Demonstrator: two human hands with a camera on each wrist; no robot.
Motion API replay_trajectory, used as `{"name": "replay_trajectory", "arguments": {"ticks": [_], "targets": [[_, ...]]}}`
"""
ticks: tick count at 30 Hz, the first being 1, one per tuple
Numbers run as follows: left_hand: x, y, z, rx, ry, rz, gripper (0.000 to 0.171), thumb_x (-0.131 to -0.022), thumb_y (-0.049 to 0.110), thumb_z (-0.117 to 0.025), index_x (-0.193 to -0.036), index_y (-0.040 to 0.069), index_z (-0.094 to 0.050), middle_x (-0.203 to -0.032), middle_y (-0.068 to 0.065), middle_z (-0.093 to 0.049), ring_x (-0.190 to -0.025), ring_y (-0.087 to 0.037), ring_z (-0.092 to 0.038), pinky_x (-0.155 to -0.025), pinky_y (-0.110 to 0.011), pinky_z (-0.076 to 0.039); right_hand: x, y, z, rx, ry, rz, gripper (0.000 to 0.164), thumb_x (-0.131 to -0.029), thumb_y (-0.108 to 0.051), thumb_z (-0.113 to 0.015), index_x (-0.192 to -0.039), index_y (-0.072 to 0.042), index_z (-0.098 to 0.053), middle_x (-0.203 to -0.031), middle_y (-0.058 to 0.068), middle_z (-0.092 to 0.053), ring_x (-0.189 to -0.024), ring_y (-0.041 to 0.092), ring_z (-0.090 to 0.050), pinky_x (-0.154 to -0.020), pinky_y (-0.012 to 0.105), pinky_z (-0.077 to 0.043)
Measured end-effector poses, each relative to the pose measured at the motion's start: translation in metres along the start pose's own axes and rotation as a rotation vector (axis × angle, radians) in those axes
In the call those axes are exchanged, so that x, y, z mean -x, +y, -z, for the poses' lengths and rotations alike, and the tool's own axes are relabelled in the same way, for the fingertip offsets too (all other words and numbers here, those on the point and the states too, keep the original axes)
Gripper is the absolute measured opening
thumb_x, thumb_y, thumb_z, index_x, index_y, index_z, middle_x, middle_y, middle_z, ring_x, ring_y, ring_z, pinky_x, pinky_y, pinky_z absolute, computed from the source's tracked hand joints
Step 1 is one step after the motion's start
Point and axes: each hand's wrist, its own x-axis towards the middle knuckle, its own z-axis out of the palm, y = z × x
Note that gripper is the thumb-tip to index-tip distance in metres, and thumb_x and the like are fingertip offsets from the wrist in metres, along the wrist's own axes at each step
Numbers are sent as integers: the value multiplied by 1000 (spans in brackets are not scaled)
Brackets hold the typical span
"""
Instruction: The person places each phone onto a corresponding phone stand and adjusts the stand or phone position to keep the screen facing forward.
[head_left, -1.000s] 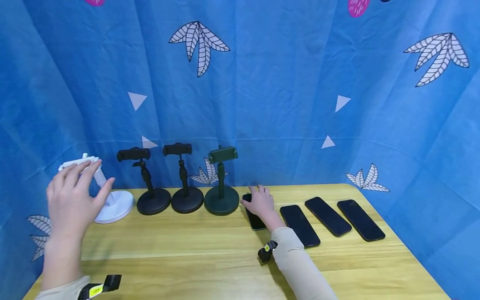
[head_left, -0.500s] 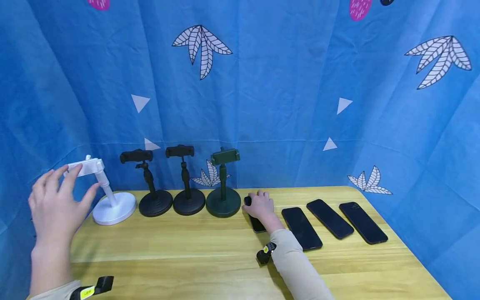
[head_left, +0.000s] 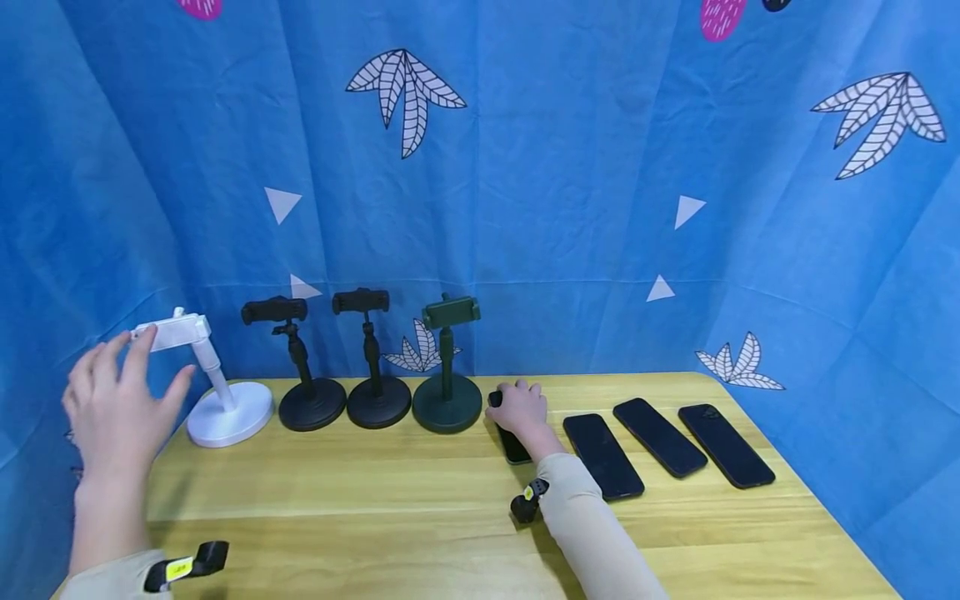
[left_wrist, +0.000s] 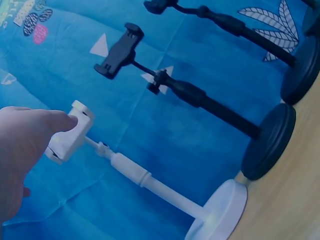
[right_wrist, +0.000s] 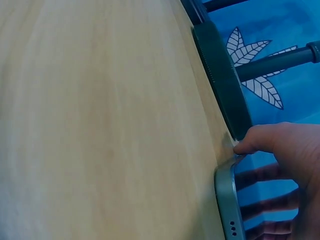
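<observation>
My left hand [head_left: 120, 408], fingers spread and slightly bent, is raised in front of the clamp of a white phone stand [head_left: 232, 417]. In the left wrist view its thumb overlaps the white clamp [left_wrist: 72, 137]. My right hand [head_left: 521, 412] bends over a dark smartphone [head_left: 513, 448] lying on the wooden table, gripping it near its far end. From the right wrist, the thumb is at one side of the phone's greenish frame [right_wrist: 229, 202], with the other fingers across from it. The hand covers part of the phone's screen.
Two black phone stands [head_left: 311, 406] and a dark green phone stand [head_left: 447, 406] line the back edge beside the white one. Right of my right hand lie three more dark smartphones [head_left: 603, 457]. A blue patterned curtain [head_left: 570, 208] hangs behind the table [head_left: 360, 517].
My right fingers have drawn in around the phone. My left hand has shifted slightly left and down from the white stand's clamp, and the head view has tilted a little.
</observation>
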Motion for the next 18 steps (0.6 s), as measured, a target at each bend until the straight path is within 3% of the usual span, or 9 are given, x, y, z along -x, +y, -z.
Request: {"name": "replay_trajectory", "arguments": {"ticks": [6,11,18], "targets": [[-9,-8,-5,12,-44,26,73,-93,20,-63,-155,14,-25,-157,-25,-24,-145,-48,-15,-111,-70,-12,1,1,-1,-22,23,3,55,-83,-44,-71,-129,-15,-62,-129,20,-55,-111,42,-48,-89,54,-44],[-15,-13,-7,16,-65,10,71,-94,19,-63,-154,13,-26,-155,-27,-25,-142,-51,-17,-109,-72,-14,3,1,-1,-25,44,-2,53,-82,-44,-72,-125,-14,-65,-121,19,-57,-104,40,-48,-86,52,-44],[-25,-17,-7,-11,-43,-23,65,-94,16,-62,-152,11,-32,-151,-28,-31,-138,-52,-24,-104,-73,-19,4,-3,4,10,108,13,53,-81,-46,-72,-123,-14,-65,-118,18,-58,-98,39,-50,-80,50,-45]]}}
